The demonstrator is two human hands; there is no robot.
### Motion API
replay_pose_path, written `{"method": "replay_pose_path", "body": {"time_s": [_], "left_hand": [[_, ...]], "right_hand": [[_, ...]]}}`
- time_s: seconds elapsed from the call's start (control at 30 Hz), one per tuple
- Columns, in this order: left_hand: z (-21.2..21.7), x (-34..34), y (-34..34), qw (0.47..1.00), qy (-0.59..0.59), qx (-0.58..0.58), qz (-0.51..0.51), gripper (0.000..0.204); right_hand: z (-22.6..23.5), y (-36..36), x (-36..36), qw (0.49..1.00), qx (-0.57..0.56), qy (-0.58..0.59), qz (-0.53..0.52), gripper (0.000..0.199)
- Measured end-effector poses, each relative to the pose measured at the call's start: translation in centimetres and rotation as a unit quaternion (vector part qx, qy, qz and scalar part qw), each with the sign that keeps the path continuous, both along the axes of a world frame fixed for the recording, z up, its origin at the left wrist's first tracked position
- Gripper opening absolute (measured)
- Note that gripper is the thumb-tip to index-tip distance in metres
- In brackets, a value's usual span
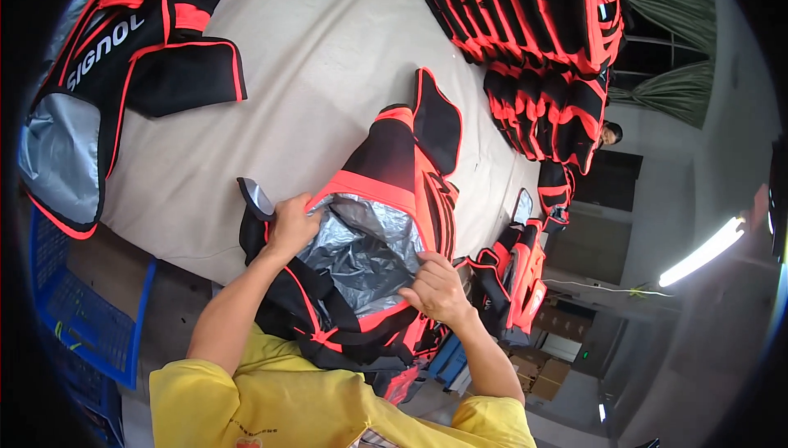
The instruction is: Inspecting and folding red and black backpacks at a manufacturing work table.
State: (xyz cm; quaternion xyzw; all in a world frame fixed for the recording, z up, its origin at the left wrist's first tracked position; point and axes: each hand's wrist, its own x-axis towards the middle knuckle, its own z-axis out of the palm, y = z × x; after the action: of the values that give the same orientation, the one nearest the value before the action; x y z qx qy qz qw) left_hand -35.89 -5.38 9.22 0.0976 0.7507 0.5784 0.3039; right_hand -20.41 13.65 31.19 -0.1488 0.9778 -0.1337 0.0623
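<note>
Opening an insulated bag at the counter edge

Item: black-and-orange bag, silver-lined, lying at the near edge of the counter. Mouth held apart: left hand is clamped on the left rim, right hand is pinching the right rim. Step judged: lining inspection. Next move calls for both rims to be kept taut. Finished bags are stacked beyond.
</note>
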Motion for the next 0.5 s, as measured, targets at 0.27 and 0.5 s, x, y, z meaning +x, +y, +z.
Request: {"method": "replay_pose_path", "body": {"time_s": [0.27, 0.5], "left_hand": [[0.4, -0.2, -0.5, 0.997, 0.043, -0.055, -0.029, 0.031], [-1.0, 0.7, -2.2, 0.992, 0.107, -0.041, -0.044, 0.036]], "right_hand": [[-0.5, -0.3, -0.3, 0.999, -0.021, 0.027, -0.009, 0.036], [-1.4, -0.9, -0.6, 0.999, -0.016, 0.04, -0.028, 0.034]]}}
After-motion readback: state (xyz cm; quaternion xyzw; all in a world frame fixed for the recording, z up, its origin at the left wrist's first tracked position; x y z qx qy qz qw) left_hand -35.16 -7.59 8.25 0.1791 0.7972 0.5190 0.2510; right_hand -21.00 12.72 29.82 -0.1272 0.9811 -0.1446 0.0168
